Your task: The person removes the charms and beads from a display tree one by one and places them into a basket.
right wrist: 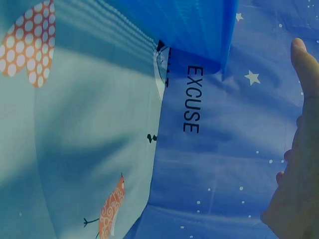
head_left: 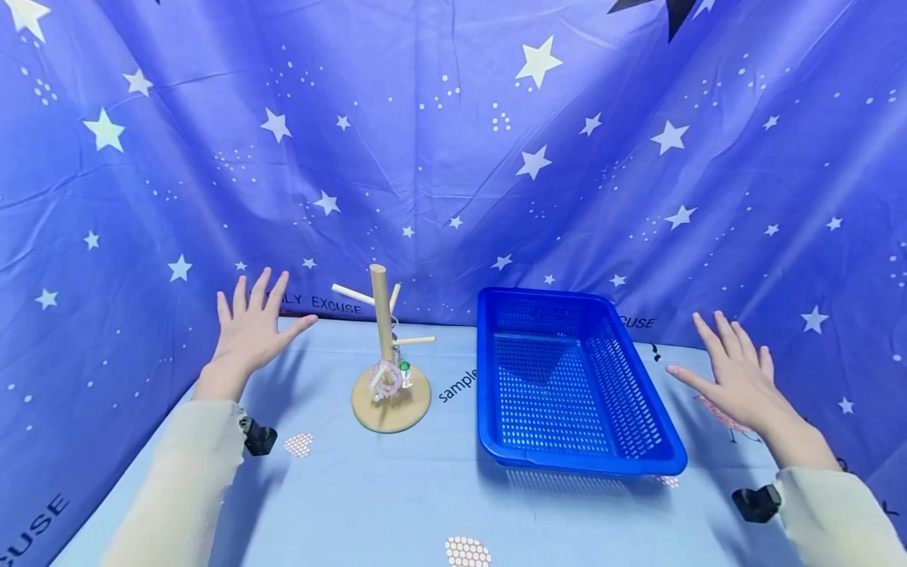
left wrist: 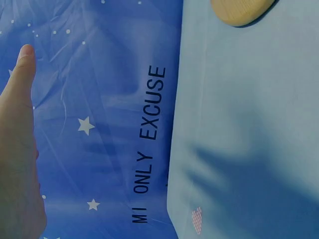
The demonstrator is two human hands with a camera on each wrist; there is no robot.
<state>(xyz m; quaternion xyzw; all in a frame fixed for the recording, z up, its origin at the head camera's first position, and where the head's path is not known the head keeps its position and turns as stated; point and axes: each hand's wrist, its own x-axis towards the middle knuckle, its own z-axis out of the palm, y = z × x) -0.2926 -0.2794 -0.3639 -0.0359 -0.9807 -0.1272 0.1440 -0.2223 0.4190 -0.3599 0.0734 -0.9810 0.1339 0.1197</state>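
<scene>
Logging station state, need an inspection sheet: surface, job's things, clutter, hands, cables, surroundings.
Surface: pale blue printed cloth.
Job's things: wooden stand upright, with a lilac ring-shaped piece and a small green-topped piece low on it, exact attachment unclear; blue perforated basket beside it, apart.
Clutter: nothing seen.
Hands: left hand and right hand raised, fingers spread, holding nothing.
Cables: nothing seen.
Surroundings: creased blue star-print backdrop.

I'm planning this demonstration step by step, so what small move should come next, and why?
Perhaps ease the left hand toward the wooden stand: it is the nearer hand, its fingers are spread and hold nothing, and a pale purple ring hangs low on the stand.
</scene>
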